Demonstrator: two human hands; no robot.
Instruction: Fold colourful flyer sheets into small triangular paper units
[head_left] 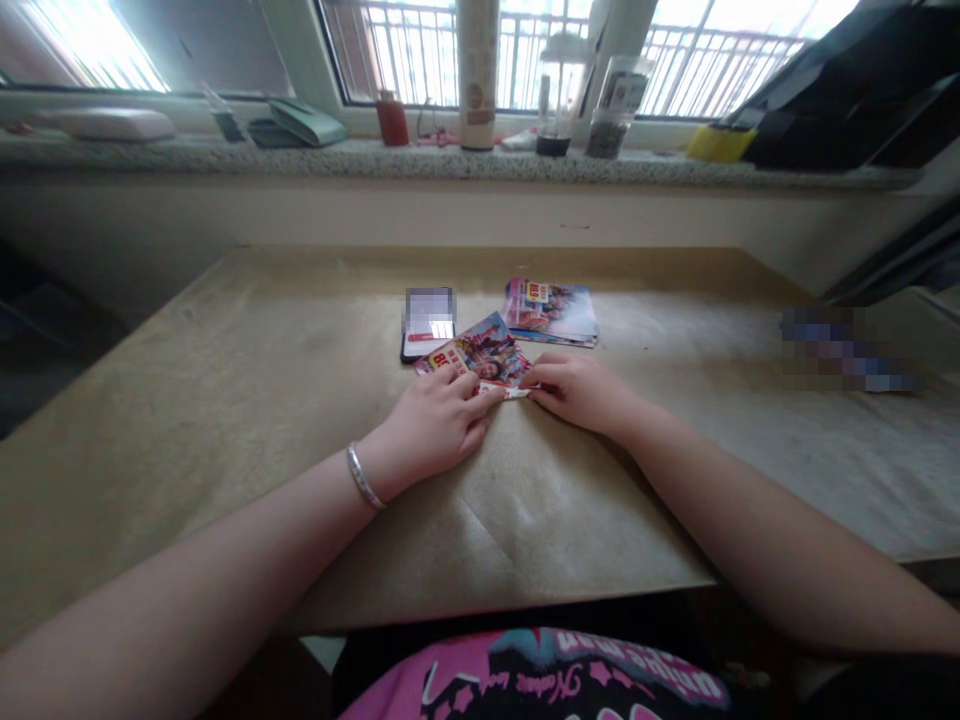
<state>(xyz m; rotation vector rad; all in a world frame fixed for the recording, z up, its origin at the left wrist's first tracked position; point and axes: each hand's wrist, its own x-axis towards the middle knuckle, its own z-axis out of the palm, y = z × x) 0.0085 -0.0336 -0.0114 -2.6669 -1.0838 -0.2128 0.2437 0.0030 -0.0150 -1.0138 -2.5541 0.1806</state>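
Observation:
A colourful printed leaflet (491, 350) lies at a slant on the table, with its near edge turned up in a narrow white strip (516, 393). My left hand (439, 420), a silver bangle at its wrist, is closed on the leaflet's near left part, the fingertips pressed along the strip. At the strip's right end, my right hand (576, 390) pinches the edge between thumb and fingers. Just behind stands a small stack of similar leaflets (555, 310). A phone (427, 325), its screen blurred out, lies left of the leaflet, which seems to touch its near corner.
The table has a beige, shiny cover (300, 400). A blurred-out flat object (847, 348) lies at the far right. On the granite sill (300, 160) beyond are a red container (391, 118), a tall tumbler (478, 80), clear containers and a yellow item (720, 142).

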